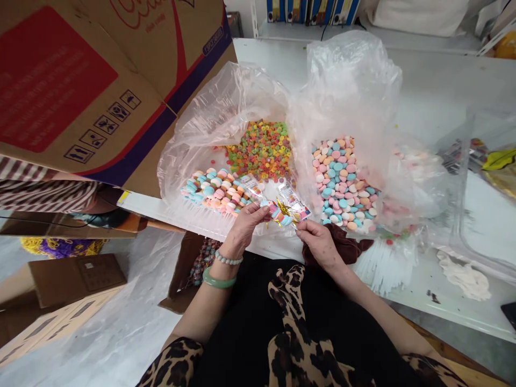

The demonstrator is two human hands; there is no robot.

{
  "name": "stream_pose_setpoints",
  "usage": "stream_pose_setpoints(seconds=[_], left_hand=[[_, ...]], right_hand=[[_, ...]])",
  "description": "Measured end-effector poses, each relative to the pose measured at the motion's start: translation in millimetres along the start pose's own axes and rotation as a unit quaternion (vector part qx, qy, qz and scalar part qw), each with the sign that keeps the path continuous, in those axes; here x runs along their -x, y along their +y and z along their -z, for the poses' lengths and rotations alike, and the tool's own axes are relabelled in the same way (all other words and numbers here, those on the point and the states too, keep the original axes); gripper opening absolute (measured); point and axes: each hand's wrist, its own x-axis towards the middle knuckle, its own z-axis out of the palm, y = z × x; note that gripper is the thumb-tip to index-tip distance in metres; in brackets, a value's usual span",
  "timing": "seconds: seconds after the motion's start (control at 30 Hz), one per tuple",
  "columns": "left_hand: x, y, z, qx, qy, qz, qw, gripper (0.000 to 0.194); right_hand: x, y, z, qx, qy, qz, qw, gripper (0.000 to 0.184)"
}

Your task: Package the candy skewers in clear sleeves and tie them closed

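left hand (246, 223) + right hand (320, 244) both pinched narrow on a candy stick (281, 218), desk's (427, 80) front edge | done, looks like: gold tie (284, 206) on, decent candy-stick pile (220, 192) beside | remaining: tons of loose candy (341, 183), bare sticks (385, 266) lol

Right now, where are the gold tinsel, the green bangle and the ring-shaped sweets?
Gold tinsel (283, 208): head view, middle of its shiny strands.
Green bangle (219, 281): head view, visible side of its band.
Ring-shaped sweets (264, 149): head view, middle of the pile.
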Motion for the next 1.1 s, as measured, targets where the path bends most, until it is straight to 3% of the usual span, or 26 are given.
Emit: stream_pose_setpoints(seconds=[0.07,0.13,0.2,0.27,0.3,0.37,0.43,0.5,0.53,0.6,0.67,0.8,0.9,0.97,1.1], left_hand=[[-0.1,-2.2,-1.3,0.011,0.035,-0.013,0.999,0.029],[-0.8,-4.6,-1.5,0.025,0.054,-0.016,0.998,0.031],[-1.8,-7.0,-1.9,0.033,0.05,-0.007,0.998,0.033],[-2.4,-9.2,-3.4,0.04,0.041,0.003,0.998,0.034],[-2.6,-10.2,-4.6,0.044,0.038,0.008,0.998,0.034],[-2.6,-11.9,-6.9,0.052,0.037,0.019,0.998,0.034],[-2.4,-12.5,-7.8,0.059,0.029,0.033,0.997,0.034],[-2.2,-11.1,-6.6,0.065,0.017,0.054,0.996,0.034],[-2.3,-9.6,-5.2,0.068,0.009,0.067,0.995,0.035],[-2.5,-5.2,-1.6,0.076,0.001,0.076,0.994,0.036],[-3.2,0.0,1.7,0.093,0.001,0.056,0.994,0.042],[-5.6,7.3,3.1,0.141,-0.011,0.035,0.989,0.04],[-8.8,9.0,2.2,0.153,0.026,0.03,0.987,0.032],[-10.8,8.5,2.8,0.16,0.054,0.019,0.985,0.027],[-11.3,3.5,4.6,0.145,0.057,0.014,0.988,0.031]], right_hand=[[2.9,1.0,-0.7,0.168,0.061,0.131,0.975,0.017],[5.5,2.0,0.1,0.311,0.104,0.236,0.915,0.02],[6.9,2.1,0.6,0.403,0.124,0.304,0.854,0.022],[6.2,1.3,-0.4,0.436,0.128,0.333,0.826,0.022],[5.0,0.6,-1.5,0.429,0.125,0.331,0.831,0.022],[1.0,-0.9,-4.0,0.361,0.11,0.287,0.88,0.02],[-4.2,-1.8,-6.1,0.219,0.068,0.183,0.956,0.016],[-9.2,-1.8,-7.3,0.025,-0.004,0.03,0.999,0.012],[-11.1,-1.4,-7.7,-0.067,-0.045,-0.05,0.996,0.012],[-13.0,-0.5,-8.6,-0.195,-0.097,-0.168,0.961,0.016],[-12.6,0.0,-10.0,-0.24,-0.099,-0.215,0.942,0.019],[-10.4,-0.9,-11.9,-0.184,-0.056,-0.164,0.968,0.015],[-11.2,-0.7,-9.9,-0.089,-0.018,-0.091,0.992,0.013],[-12.5,0.6,-7.3,-0.041,-0.004,-0.063,0.997,0.012],[-14.7,4.7,-3.7,-0.001,-0.005,-0.038,0.999,0.012]])
